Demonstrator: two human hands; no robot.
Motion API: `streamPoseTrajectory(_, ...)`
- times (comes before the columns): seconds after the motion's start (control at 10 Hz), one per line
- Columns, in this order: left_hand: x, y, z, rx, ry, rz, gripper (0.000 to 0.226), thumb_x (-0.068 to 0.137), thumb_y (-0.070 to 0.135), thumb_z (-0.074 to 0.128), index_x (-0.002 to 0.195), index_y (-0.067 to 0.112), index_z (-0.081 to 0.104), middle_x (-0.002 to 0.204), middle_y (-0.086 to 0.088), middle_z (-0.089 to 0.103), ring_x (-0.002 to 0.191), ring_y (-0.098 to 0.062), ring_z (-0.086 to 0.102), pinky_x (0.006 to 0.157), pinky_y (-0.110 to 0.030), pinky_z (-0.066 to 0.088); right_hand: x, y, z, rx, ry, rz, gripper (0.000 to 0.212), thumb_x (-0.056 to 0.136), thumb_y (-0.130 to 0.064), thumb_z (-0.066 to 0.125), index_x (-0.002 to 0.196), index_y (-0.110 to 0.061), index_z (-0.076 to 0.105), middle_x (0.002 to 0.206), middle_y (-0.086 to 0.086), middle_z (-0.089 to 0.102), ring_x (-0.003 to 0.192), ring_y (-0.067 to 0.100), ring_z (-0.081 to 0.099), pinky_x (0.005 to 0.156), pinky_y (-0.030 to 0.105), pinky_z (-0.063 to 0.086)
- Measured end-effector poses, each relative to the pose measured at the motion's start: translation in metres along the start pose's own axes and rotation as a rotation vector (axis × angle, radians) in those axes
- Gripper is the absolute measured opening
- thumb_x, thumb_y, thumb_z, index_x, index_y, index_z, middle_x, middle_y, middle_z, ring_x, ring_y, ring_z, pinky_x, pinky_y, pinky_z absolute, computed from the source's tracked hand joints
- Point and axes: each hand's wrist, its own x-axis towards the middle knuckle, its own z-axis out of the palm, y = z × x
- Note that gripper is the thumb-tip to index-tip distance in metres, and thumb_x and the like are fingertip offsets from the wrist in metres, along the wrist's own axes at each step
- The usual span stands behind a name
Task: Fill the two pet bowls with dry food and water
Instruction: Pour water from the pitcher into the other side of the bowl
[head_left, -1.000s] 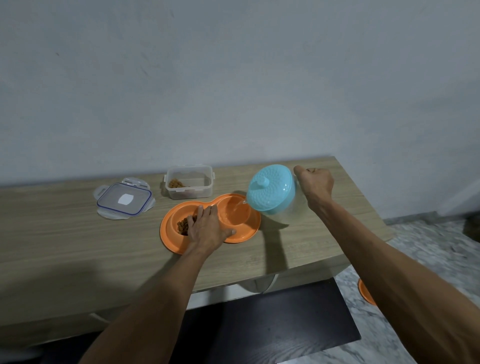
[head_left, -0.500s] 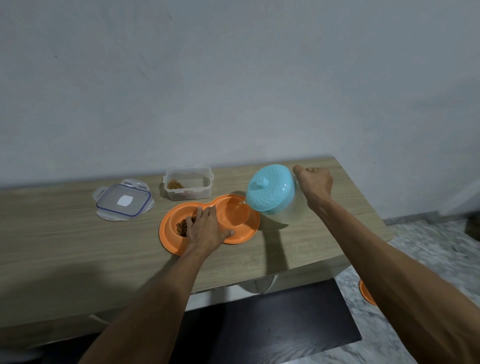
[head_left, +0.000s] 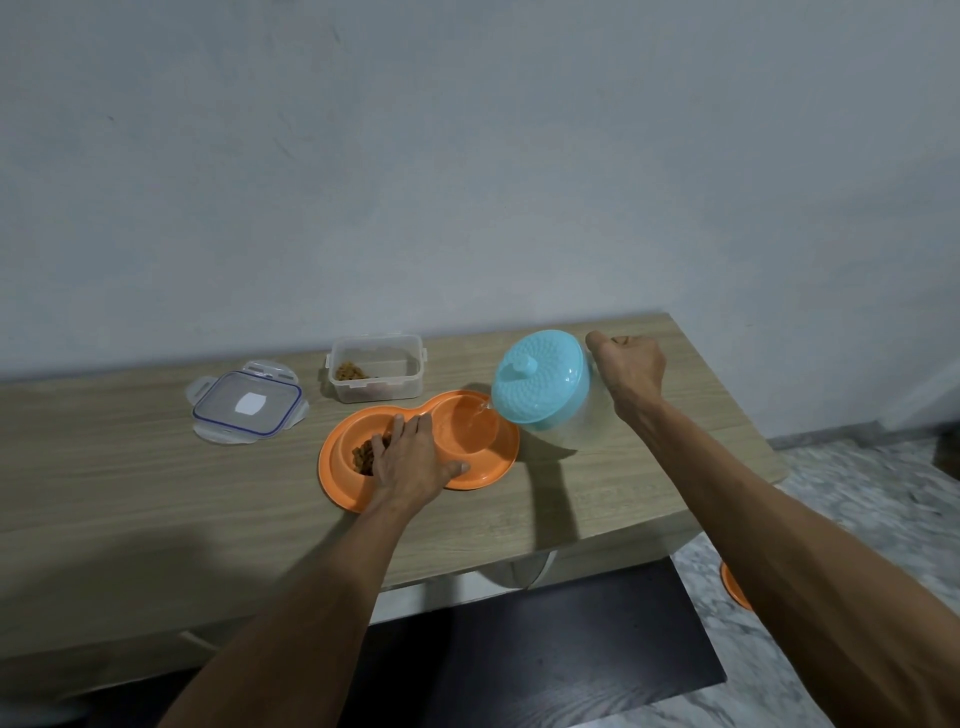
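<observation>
An orange double pet bowl (head_left: 498, 470) lies on the wooden table (head_left: 130, 493). Its left well holds brown dry food (head_left: 362, 456); water (head_left: 480, 415) runs in a thin stream into its right well. My left hand (head_left: 413, 460) rests flat on the middle of the bowl, fingers spread. My right hand (head_left: 631, 366) is closed around the handle of a clear water jug with a blue lid (head_left: 540, 382), which is tilted to the left over the right well.
A clear food container (head_left: 375, 371) with a little dry food stands behind the bowl. Its lid (head_left: 247, 408) lies to the left. The wall runs close behind the table. A dark mat (head_left: 545, 665) and an orange disc (head_left: 733, 584) lie on the marble floor.
Almost nothing differs. The jug stays tilted over the right well with water running, and my left hand keeps resting on the bowl.
</observation>
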Motion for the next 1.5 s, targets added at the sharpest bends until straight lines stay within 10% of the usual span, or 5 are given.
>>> streamPoseTrajectory(1.5, 0.003, -0.004, 0.005, 0.009, 0.029, 0.004, 0.093, 0.078, 0.061, 0.068, 0.151, 0.018, 0.029, 0.156, -0.003, 0.036, 0.15, -0.028, 0.015, 0.117, -0.059, 0.011, 0.06, 0.033, 0.021, 0.403, -0.086, 0.303, 0.02, 0.065, -0.022, 0.063, 0.059, -0.012, 0.046, 0.058, 0.002, 0.04, 0.052, 0.018, 0.036, 0.048, 0.03, 0.03)
